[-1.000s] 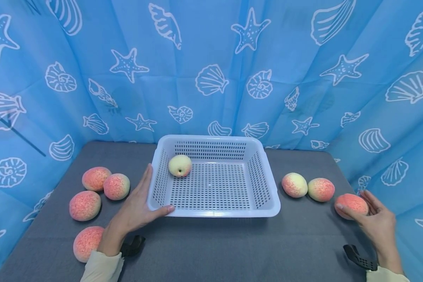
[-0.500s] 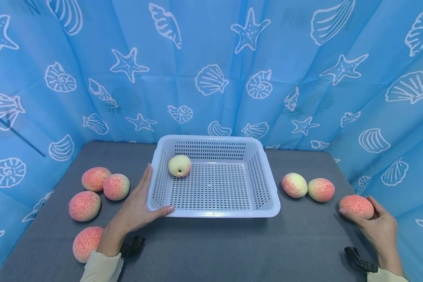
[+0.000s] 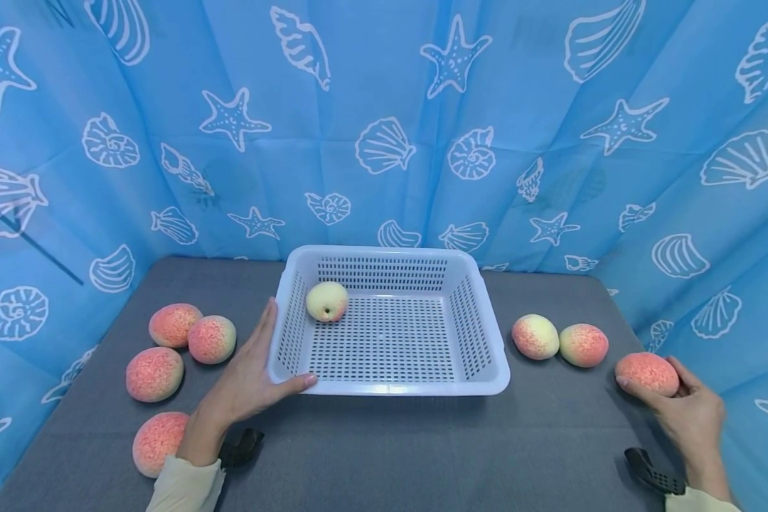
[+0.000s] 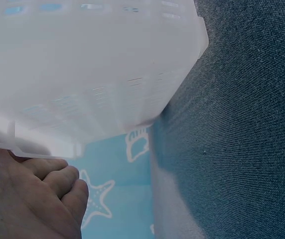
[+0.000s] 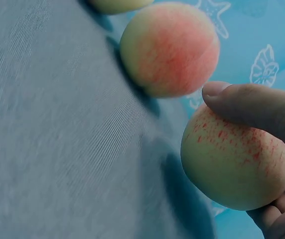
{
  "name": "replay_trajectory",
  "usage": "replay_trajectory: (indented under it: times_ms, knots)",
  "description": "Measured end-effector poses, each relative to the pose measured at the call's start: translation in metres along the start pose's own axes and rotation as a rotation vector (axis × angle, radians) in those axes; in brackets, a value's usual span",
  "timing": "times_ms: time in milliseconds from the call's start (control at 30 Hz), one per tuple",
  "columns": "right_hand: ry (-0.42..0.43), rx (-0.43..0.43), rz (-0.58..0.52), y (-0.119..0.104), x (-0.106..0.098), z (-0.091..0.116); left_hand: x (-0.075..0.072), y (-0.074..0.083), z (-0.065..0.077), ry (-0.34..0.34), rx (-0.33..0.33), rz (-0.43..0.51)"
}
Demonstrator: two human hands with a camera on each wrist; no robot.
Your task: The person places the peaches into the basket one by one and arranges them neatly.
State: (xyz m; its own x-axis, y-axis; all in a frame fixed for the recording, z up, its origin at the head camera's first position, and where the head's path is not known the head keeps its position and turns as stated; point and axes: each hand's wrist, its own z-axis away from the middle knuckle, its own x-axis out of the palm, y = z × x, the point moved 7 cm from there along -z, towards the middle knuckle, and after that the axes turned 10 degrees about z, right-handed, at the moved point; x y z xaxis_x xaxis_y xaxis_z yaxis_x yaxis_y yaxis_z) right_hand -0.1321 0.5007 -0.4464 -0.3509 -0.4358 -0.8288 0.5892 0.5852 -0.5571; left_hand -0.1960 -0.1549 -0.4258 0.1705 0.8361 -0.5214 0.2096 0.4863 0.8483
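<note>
A white perforated plastic basket (image 3: 390, 388) stands mid-table with one pale peach (image 3: 327, 301) inside at its left. My left hand (image 3: 243, 373) rests on its front left corner, thumb along the front rim and fairly straight fingers against the outer left side. In the left wrist view, those fingers (image 4: 63, 184) lie just below the basket rim (image 4: 28, 149). At the right, my right hand (image 3: 694, 412) grips a reddish peach (image 3: 646, 373) between thumb and fingers. The right wrist view shows this peach (image 5: 237, 159) with its shadow apart from it on the cloth.
Two peaches, one paler (image 3: 535, 337) and one pinker (image 3: 584, 345), lie right of the basket. Several pink peaches (image 3: 155, 374) lie on the left, one partly behind the left forearm. A blue shell-print curtain (image 3: 384, 128) hangs behind the grey cloth-covered table (image 3: 409, 448).
My right hand has closed around the reddish peach, which has shifted slightly to the right. The left hand and the basket stay where they were.
</note>
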Motion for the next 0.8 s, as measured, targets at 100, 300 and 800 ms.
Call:
replay_trajectory:
  times_ms: [100, 300, 800]
  knots:
    - [0.037, -0.024, -0.044, -0.007, -0.006, 0.003, 0.000, 0.000, 0.000, -0.001, -0.002, -0.001]
    - [0.095, -0.126, -0.176, -0.039, -0.021, 0.011, -0.001, -0.001, 0.000, 0.002, -0.006, -0.019]
    - [0.020, -0.481, -0.478, -0.156, -0.029, 0.035, -0.001, 0.001, 0.000, -0.001, 0.004, 0.008]
